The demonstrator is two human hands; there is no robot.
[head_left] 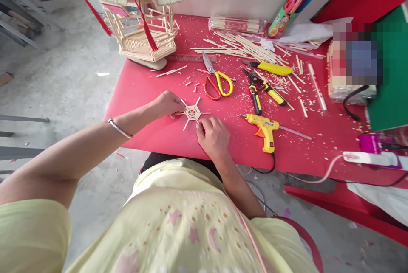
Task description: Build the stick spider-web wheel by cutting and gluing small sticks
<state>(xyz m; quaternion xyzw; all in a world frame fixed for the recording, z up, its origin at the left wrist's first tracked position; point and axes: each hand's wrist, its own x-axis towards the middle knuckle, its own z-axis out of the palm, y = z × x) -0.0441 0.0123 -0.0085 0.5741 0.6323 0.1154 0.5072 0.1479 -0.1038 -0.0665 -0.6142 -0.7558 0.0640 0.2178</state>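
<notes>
A small web-shaped frame of thin wooden sticks [192, 113], with spokes around a hexagonal middle, lies at the front of the red table. My left hand [168, 104] pinches the end of a spoke on its left side. On the lower right, my right hand [214, 136] has thumb and fingers closed on another spoke end. Scissors [218, 82] with one red and one yellow handle lie beyond the frame, blades partly apart. To the right rests a yellow glue gun [263, 130], a glue stick poking from its back.
A stick-built pavilion model [146, 31] with red tassels stands at the back left. Pliers [264, 90], a yellow utility knife [274, 68] and loose sticks [242, 48] lie behind and right. A power strip [366, 158] sits at the right edge, cords trailing.
</notes>
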